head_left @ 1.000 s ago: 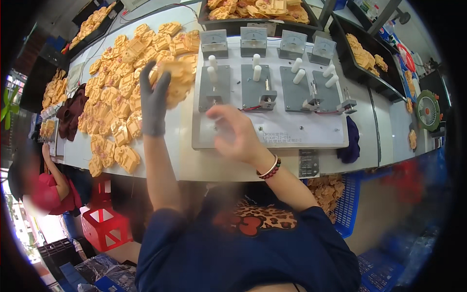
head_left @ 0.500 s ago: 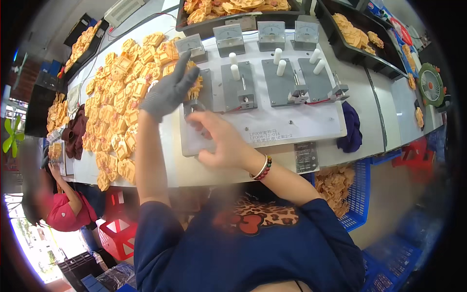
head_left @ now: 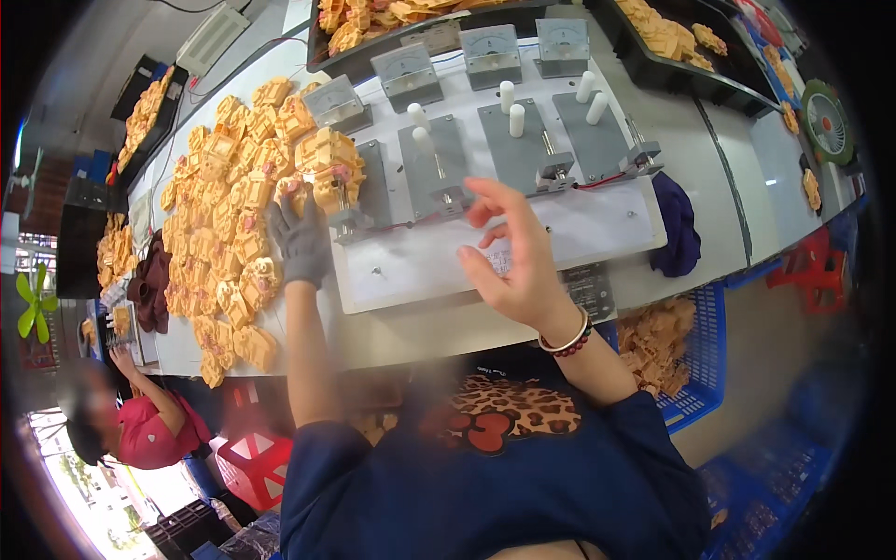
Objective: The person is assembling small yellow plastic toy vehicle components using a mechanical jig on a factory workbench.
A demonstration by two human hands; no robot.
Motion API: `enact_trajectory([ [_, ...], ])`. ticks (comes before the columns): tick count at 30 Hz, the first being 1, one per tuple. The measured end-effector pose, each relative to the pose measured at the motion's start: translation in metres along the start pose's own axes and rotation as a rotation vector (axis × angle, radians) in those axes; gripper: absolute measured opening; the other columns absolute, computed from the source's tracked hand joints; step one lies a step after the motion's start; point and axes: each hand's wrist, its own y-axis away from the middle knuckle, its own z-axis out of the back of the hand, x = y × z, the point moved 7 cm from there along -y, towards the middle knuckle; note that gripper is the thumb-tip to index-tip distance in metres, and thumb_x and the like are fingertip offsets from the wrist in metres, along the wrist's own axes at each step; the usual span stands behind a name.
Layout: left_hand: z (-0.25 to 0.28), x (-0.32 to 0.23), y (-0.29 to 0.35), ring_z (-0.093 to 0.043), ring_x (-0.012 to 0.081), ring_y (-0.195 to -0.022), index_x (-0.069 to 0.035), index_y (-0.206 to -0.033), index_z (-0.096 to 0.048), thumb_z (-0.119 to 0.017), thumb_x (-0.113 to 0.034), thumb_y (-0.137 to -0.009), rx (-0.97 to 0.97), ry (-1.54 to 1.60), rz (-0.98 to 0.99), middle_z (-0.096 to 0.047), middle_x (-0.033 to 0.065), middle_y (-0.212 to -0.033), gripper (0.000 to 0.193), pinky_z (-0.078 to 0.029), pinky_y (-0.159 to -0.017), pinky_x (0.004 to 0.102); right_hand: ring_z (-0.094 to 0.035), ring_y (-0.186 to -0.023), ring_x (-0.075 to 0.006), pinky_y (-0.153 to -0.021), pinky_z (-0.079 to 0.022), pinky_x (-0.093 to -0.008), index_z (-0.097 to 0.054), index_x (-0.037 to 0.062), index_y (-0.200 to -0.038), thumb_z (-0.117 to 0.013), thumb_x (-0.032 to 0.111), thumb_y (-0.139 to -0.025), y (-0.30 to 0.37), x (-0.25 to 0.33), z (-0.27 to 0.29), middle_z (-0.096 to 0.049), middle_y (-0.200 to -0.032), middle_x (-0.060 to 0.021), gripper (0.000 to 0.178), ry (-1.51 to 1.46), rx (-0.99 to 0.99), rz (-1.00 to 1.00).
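Note:
My left hand [head_left: 302,245], in a grey glove, reaches over the left edge of the white fixture board [head_left: 411,271]. Its outstretched fingers touch a yellow-orange plastic part [head_left: 292,188] at the edge of the pile. Close by, another yellow-orange part [head_left: 329,161] sits on the leftmost grey test station, behind a small metal clamp [head_left: 347,222]. Bare and holding nothing, my right hand [head_left: 516,261] hovers over the board's front strip with its fingers apart. Near its fingertips is the second station [head_left: 434,154], with white posts and a metal clamp.
Many similar parts form a pile [head_left: 215,224] on the left. Several meters [head_left: 490,54] line the board's back. Black bins [head_left: 653,70] hold more parts. A purple cloth [head_left: 675,224] lies right; a blue basket [head_left: 705,345] stands below. Another person [head_left: 154,429] works at far left.
My left hand has left the leftmost station and moved down to the pile's edge; a part now sits at that station. My right hand has moved right, away from the leftmost clamp.

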Motion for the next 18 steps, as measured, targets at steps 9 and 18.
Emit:
enact_trajectory([
  [9, 0.007, 0.034, -0.003, -0.057, 0.0322, -0.096, -0.015, -0.122, -0.049, -0.063, -0.023, -0.085, -0.032, 0.888, 0.472, -0.055, 0.0159, -0.107, 0.041, -0.048, -0.079, 0.0395, -0.054, -0.086, -0.0226, -0.069, -0.048, -0.0307, -0.054, 0.0043, -0.122, -0.064, 0.003, -0.068, -0.002, 0.002, -0.012, -0.057, -0.101, -0.0099, 0.054, 0.149, 0.014, 0.149],
  [18, 0.09, 0.059, -0.025, -0.066, 0.0198, -0.074, -0.004, -0.122, -0.051, -0.063, -0.034, -0.085, -0.298, 2.104, 0.802, -0.063, 0.0124, -0.098, 0.049, -0.054, -0.054, 0.0271, -0.052, -0.075, -0.0288, -0.065, -0.046, -0.0361, -0.054, 0.005, -0.103, -0.055, 0.004, -0.059, -0.001, 0.004, -0.011, -0.055, -0.086, -0.0105, 0.044, 0.091, 0.102, 0.208],
])
